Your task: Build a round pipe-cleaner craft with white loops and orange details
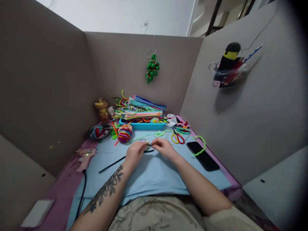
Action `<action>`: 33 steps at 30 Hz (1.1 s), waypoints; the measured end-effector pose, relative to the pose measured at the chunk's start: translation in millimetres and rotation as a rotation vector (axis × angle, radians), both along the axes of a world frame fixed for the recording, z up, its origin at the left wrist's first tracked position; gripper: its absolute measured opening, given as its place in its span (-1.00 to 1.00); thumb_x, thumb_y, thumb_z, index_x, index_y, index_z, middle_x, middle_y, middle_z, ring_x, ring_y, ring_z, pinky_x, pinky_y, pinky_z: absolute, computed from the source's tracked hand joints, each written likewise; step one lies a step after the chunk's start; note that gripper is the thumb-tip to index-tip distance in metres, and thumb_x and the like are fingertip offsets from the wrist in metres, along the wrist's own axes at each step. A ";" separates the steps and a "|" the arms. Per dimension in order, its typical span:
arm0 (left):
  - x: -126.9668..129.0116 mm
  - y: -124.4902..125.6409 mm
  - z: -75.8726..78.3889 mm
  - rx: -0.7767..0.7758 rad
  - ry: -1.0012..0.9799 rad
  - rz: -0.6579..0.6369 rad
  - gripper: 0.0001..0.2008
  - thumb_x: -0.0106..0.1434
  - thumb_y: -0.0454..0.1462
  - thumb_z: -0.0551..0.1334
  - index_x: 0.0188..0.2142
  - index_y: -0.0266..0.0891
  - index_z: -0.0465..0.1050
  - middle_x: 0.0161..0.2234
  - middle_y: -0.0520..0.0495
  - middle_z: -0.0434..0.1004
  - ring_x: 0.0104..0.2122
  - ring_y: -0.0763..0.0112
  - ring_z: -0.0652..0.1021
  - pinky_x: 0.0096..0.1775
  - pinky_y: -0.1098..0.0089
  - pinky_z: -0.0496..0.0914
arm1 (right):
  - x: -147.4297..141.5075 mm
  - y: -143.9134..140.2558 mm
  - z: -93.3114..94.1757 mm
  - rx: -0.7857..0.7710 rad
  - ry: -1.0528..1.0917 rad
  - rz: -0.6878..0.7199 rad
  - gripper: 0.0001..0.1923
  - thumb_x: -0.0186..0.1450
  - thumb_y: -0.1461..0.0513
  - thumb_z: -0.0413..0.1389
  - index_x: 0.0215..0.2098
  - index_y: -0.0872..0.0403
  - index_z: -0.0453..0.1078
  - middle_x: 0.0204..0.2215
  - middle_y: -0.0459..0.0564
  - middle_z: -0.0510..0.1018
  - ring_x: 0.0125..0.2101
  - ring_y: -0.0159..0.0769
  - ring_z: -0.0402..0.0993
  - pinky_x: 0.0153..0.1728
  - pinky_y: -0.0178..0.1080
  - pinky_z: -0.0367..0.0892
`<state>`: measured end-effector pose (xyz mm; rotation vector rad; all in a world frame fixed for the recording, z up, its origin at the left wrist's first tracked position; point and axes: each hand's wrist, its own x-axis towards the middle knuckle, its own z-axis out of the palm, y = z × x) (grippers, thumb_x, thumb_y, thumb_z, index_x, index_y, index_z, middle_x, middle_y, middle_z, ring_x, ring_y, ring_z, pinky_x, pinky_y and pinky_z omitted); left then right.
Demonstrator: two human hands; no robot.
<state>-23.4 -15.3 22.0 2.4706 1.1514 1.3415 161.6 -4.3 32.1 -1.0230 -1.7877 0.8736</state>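
A black pipe cleaner (125,159) lies slantwise on the blue cloth (154,176) that covers the surface, its lower end toward the glue gun (84,158) and its upper end running up between the two hands. The left hand (135,152) sits on that upper stretch, fingers curled down and pinched on it; the right hand (163,147) meets it from the other side, fingertips closed on the same short black end, so both grips are clamped on the pipe cleaner with its tip bridging the small gap between them. Just under the fingertips sits a small round coiled piece (143,141) in pale colours, partly hidden by the left hand; whether the fingers touch it cannot be told.

Beyond the hands a light green pipe cleaner (163,132) trails across the cloth. To its right lie scissors (177,138) with yellow and red handles, then a black phone (202,156) with another green strand (201,146) curled over it. Left of the hands is a striped woolly ball (124,133), and further left a dark bowl (98,131). At the back a blue tray (144,125) holds a heap of coloured pipe cleaners. A green bead cluster (152,68) hangs on the rear wall.
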 end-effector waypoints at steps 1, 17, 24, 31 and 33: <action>0.5 -0.4 0.8 0.006 0.004 0.004 -0.77 0.25 -0.29 0.07 -0.15 -0.19 0.43 -0.25 -0.08 0.54 -0.23 0.36 0.49 -0.17 0.29 0.37 | 1.4 -0.6 -2.3 0.098 -0.055 -0.035 -0.90 0.12 0.25 0.09 -0.39 0.10 0.40 -0.50 -0.09 0.50 -0.48 -0.39 0.40 -0.39 -0.31 0.31; 6.7 -4.6 1.3 -0.022 0.014 -0.030 -0.84 0.23 -0.29 0.10 -0.27 -0.22 0.45 -0.30 -0.09 0.54 -0.26 0.37 0.48 -0.17 0.30 0.36 | 1.6 -11.4 -9.9 0.647 -0.323 -0.082 -0.83 0.23 0.31 0.04 -0.23 0.03 0.42 -0.34 0.01 0.48 -0.26 -0.26 0.33 -0.21 -0.17 0.29; 4.3 -5.4 -0.2 0.097 0.118 0.019 -0.80 0.25 -0.29 0.07 -0.26 -0.17 0.48 -0.31 -0.09 0.53 -0.24 0.35 0.46 -0.16 0.30 0.34 | 0.4 -13.3 -7.6 0.632 -0.329 -0.085 -0.84 0.19 0.29 0.09 -0.26 0.03 0.44 -0.38 0.00 0.47 -0.28 -0.26 0.33 -0.21 -0.17 0.29; 4.6 -8.0 0.6 0.216 0.283 0.086 -0.76 0.26 -0.32 0.04 -0.24 -0.15 0.48 -0.38 -0.10 0.51 -0.30 0.34 0.45 -0.23 0.32 0.33 | -0.5 -13.3 -8.8 0.629 -0.358 -0.072 -0.87 0.16 0.31 0.08 -0.33 0.03 0.45 -0.41 -0.01 0.48 -0.30 -0.27 0.33 -0.23 -0.18 0.29; 5.1 -8.4 1.5 0.222 0.317 0.091 -0.76 0.25 -0.33 0.04 -0.24 -0.15 0.48 -0.39 -0.10 0.50 -0.31 0.33 0.44 -0.25 0.32 0.32 | -2.0 -13.2 -10.0 0.631 -0.382 -0.096 -0.87 0.16 0.32 0.08 -0.34 0.04 0.44 -0.40 -0.01 0.47 -0.29 -0.26 0.32 -0.22 -0.18 0.28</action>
